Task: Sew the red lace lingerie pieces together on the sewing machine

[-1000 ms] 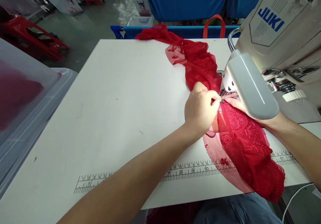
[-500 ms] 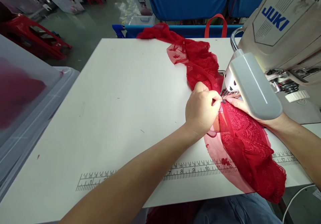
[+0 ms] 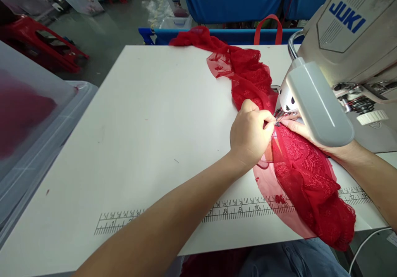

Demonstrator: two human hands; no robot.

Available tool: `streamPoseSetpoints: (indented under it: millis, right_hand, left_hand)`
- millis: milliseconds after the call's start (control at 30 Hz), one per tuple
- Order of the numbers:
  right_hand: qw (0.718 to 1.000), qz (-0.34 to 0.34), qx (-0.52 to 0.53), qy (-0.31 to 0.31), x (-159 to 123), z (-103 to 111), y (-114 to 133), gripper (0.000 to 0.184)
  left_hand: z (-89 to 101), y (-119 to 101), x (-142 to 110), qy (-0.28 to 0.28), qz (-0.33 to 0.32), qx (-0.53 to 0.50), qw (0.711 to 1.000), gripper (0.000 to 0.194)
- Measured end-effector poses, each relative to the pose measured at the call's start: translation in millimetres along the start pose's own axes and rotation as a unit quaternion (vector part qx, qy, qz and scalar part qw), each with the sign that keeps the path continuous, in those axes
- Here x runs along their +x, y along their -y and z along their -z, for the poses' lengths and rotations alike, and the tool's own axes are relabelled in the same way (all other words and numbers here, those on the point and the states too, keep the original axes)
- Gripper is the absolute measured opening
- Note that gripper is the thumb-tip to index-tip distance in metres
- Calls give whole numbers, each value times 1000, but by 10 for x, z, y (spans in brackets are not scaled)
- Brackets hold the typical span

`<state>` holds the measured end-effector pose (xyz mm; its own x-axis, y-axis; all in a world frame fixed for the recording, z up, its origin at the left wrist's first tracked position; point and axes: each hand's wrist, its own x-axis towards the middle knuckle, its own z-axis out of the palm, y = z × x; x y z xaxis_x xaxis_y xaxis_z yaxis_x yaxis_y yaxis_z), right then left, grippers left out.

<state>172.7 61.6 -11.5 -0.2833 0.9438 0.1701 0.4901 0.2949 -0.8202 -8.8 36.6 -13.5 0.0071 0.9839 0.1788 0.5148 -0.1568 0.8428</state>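
A long piece of sheer red lace fabric (image 3: 305,161) runs under the sewing machine's presser foot (image 3: 278,118), bunched behind it and hanging over the table's front edge. My left hand (image 3: 249,132) is closed, thumb and forefinger pinching the fabric edge just left of the foot. On the other side, my right hand (image 3: 299,129) lies with its visible fingers stretched out on the lace, tips close to the foot; the lamp hides part of it. The needle itself is too small to make out.
A grey lamp (image 3: 321,103) hangs before the JUKI sewing machine (image 3: 353,25). A printed ruler scale (image 3: 240,211) runs along the white table (image 3: 173,95). A clear plastic bin (image 3: 83,89) stands at left, and blue cloth (image 3: 235,0) hangs behind the table.
Both hands and the fabric keep almost the same place at the presser foot. The whole view has shifted slightly, with the machine and lamp appearing a little further right.
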Motion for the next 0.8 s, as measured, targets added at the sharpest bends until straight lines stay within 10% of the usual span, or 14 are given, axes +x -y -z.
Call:
streamPoseSetpoints:
  millis: [800]
  right_hand:
    - [1000, -14, 12, -6, 8, -15, -9, 13]
  left_hand:
    - [-15, 1, 15, -4, 0, 7, 1000, 21]
